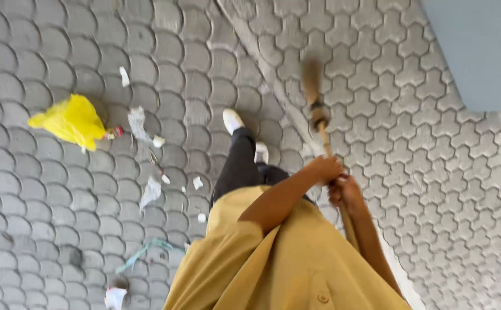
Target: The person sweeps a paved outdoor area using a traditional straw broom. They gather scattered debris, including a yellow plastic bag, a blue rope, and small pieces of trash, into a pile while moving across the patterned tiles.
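While both hands grip one wooden broom handle (325,143) right of frame centre: left hand (323,170) wrapped shut round the stick, upper on it; right hand (345,192) just below and beside, fingers likewise closed on the shaft. Broom head (311,77) blurred, brown bristles, up toward top centre, over a pale kerb strip (262,63) running diagonally through grey interlocking pavers (411,115). Mustard-yellow shirt (279,270) filling bottom centre; dark trouser leg (238,163) and white shoe (232,120) at centre. Litter scattered left of the leg: yellow plastic bag (69,121) at mid left, small red-capped item (114,133) touching its right edge, white paper scraps (137,121) near centre left, teal string (144,251) lower left, crumpled white wrapper (114,297) at bottom edge.
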